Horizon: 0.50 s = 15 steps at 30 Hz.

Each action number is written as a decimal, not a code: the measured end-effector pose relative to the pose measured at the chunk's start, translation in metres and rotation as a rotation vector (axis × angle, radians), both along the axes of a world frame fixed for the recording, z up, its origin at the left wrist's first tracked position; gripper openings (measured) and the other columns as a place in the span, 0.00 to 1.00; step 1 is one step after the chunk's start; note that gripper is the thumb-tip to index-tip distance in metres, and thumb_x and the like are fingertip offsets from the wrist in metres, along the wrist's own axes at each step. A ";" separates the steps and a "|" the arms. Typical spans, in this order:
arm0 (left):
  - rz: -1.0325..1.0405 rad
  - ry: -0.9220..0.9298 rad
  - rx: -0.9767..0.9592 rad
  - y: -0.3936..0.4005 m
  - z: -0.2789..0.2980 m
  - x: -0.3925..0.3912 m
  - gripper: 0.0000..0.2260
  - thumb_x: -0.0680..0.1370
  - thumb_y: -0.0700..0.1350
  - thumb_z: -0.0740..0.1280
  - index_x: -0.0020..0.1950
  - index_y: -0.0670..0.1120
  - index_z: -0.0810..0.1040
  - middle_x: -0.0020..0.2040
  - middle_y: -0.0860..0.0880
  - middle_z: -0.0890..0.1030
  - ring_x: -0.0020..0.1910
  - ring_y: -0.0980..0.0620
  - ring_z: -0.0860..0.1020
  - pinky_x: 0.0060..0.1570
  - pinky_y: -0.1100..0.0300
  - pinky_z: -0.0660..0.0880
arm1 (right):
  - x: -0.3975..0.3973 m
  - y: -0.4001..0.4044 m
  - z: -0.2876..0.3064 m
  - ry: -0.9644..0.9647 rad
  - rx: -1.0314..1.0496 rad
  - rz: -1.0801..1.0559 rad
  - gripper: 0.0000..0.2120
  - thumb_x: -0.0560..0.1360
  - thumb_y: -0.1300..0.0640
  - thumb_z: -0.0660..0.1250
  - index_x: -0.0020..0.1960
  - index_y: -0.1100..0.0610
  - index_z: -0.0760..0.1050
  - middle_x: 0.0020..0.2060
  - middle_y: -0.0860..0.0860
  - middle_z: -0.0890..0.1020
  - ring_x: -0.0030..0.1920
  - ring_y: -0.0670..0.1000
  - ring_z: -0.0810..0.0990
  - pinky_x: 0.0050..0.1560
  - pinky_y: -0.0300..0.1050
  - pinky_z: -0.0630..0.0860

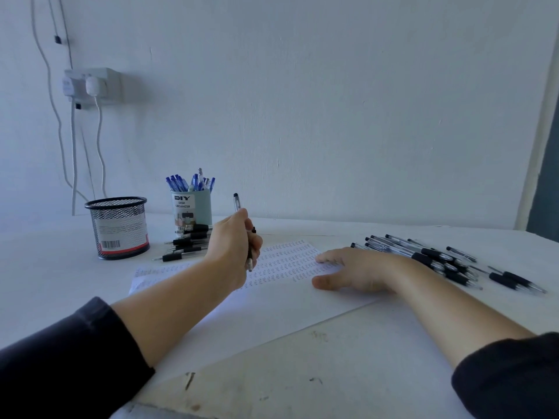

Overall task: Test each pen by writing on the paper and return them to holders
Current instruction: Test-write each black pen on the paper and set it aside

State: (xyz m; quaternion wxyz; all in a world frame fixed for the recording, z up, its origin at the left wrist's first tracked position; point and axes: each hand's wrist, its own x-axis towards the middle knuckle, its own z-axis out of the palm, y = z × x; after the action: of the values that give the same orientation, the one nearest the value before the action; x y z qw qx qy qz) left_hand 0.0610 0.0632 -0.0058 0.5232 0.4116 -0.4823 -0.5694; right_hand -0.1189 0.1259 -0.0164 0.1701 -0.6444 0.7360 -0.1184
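The table (363, 358) carries a large sheet of paper (272, 313) set slantwise, its far half filled with rows of small test marks, so the bare near part is likely where writing goes on. The right hand (351, 270) lies flat with straight fingers on the sheet, apparently to keep it from sliding. A batch of black pens (429, 258) lies just beyond that hand; a smaller pile of black pens (187, 243) sits against the teal holder (193, 211), which is full of blue pens, with the mesh holder (119, 228) beside it. The left hand (234, 243) grips one pen (248, 261) upright over the paper; whether its tip touches is hard to tell.
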 end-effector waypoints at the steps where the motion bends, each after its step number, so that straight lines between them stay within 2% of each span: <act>1: 0.010 0.002 -0.008 0.000 0.000 0.000 0.12 0.80 0.43 0.56 0.36 0.46 0.66 0.25 0.48 0.70 0.22 0.53 0.62 0.20 0.65 0.57 | 0.000 0.000 0.000 -0.001 0.001 0.002 0.34 0.74 0.39 0.65 0.75 0.47 0.59 0.75 0.44 0.61 0.73 0.46 0.61 0.72 0.43 0.56; 5: 0.067 -0.059 -0.055 -0.005 -0.001 -0.001 0.15 0.81 0.47 0.59 0.35 0.45 0.71 0.31 0.49 0.69 0.28 0.53 0.65 0.29 0.61 0.61 | 0.000 0.001 0.001 -0.011 -0.006 -0.001 0.33 0.74 0.39 0.65 0.75 0.47 0.60 0.74 0.44 0.62 0.73 0.46 0.62 0.71 0.42 0.56; 7: 0.071 -0.116 -0.076 -0.007 -0.003 -0.001 0.14 0.81 0.49 0.60 0.38 0.45 0.75 0.34 0.49 0.68 0.32 0.53 0.65 0.32 0.61 0.63 | 0.001 0.001 0.001 -0.007 -0.013 -0.006 0.32 0.74 0.40 0.65 0.74 0.47 0.61 0.74 0.44 0.62 0.72 0.46 0.63 0.71 0.42 0.57; 9: 0.031 -0.101 -0.086 -0.008 -0.004 -0.002 0.12 0.82 0.48 0.60 0.43 0.43 0.77 0.33 0.49 0.68 0.30 0.53 0.64 0.30 0.62 0.63 | 0.002 0.002 0.000 -0.009 -0.027 0.004 0.28 0.76 0.41 0.62 0.73 0.49 0.63 0.73 0.46 0.65 0.71 0.48 0.65 0.69 0.42 0.59; 12: -0.056 -0.088 -0.114 -0.007 -0.007 -0.004 0.07 0.81 0.44 0.63 0.47 0.41 0.76 0.32 0.48 0.73 0.28 0.54 0.68 0.29 0.62 0.65 | 0.006 -0.001 0.002 -0.178 -0.159 -0.019 0.24 0.81 0.45 0.54 0.67 0.62 0.71 0.68 0.57 0.72 0.68 0.56 0.71 0.67 0.48 0.64; 14: -0.093 -0.151 -0.147 -0.007 -0.009 -0.006 0.04 0.79 0.42 0.65 0.51 0.42 0.74 0.34 0.47 0.80 0.31 0.53 0.72 0.30 0.61 0.68 | 0.008 -0.003 0.002 -0.277 -0.304 -0.039 0.25 0.81 0.47 0.54 0.63 0.68 0.70 0.64 0.64 0.73 0.65 0.62 0.71 0.66 0.54 0.65; 15: -0.109 -0.173 -0.158 -0.008 -0.011 -0.007 0.07 0.78 0.41 0.66 0.54 0.42 0.72 0.35 0.47 0.81 0.33 0.53 0.73 0.30 0.61 0.69 | 0.009 -0.004 0.003 -0.305 -0.365 -0.036 0.24 0.81 0.47 0.54 0.61 0.69 0.71 0.62 0.65 0.75 0.64 0.62 0.72 0.65 0.55 0.67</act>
State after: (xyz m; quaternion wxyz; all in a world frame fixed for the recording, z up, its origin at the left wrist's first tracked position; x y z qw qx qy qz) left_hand 0.0543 0.0552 -0.0168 0.4787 0.3896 -0.5908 -0.5196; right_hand -0.1095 0.1223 -0.0134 0.1580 -0.6259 0.6796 -0.3484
